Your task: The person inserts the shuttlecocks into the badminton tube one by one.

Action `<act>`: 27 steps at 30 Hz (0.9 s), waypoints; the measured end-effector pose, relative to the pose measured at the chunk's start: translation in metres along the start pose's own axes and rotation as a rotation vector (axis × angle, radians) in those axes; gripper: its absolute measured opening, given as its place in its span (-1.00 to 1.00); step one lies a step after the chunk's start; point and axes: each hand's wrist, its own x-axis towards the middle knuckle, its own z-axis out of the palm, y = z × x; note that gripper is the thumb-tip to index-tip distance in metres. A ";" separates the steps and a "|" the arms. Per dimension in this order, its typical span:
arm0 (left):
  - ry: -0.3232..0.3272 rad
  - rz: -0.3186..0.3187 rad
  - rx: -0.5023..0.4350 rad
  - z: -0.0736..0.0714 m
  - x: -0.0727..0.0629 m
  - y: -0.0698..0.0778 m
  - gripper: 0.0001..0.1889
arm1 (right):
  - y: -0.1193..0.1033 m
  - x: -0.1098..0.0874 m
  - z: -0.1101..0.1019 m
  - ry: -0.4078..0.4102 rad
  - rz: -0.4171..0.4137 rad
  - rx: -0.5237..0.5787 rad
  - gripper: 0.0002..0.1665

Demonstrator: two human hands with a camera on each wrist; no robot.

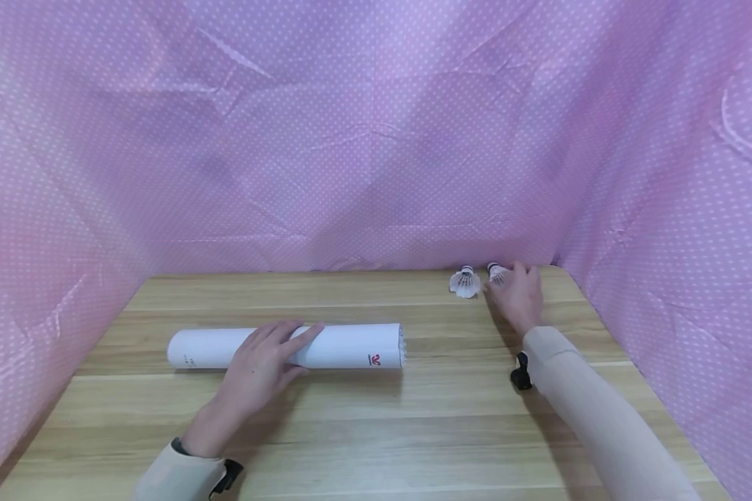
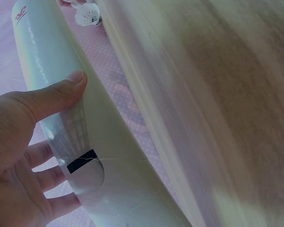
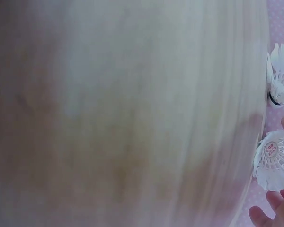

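Note:
A long white shuttlecock tube (image 1: pixel 351 346) lies lengthwise on the wooden table, its red logo near the right end. White feather edges show at that end. My left hand (image 1: pixel 260 369) grips its middle from above; the left wrist view shows the thumb on one side and the fingers curled on the other. Far right, my right hand (image 1: pixel 519 296) reaches over a white feather shuttlecock (image 1: pixel 496 275), partly hiding it. In the right wrist view the thumb and fingers are spread on either side of this shuttlecock (image 3: pixel 274 161). A second shuttlecock (image 1: pixel 465 283) lies just left of it.
Pink polka-dot cloth (image 1: pixel 376 139) hangs behind and at both sides of the wooden table (image 1: pixel 363 431). Both shuttlecocks are by the table's back edge, close to the cloth. Black wrist devices (image 1: pixel 521 372) sit at both sleeves.

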 end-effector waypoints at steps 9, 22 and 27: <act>-0.005 -0.012 -0.006 -0.001 0.000 0.002 -0.11 | 0.008 -0.005 -0.004 0.091 0.095 0.199 -0.20; -0.001 -0.015 -0.004 -0.002 -0.002 0.004 -0.11 | 0.020 -0.008 -0.016 0.194 0.236 0.455 -0.32; -0.001 -0.016 -0.008 -0.002 -0.002 0.004 -0.10 | 0.027 -0.010 -0.021 0.170 0.283 0.483 -0.31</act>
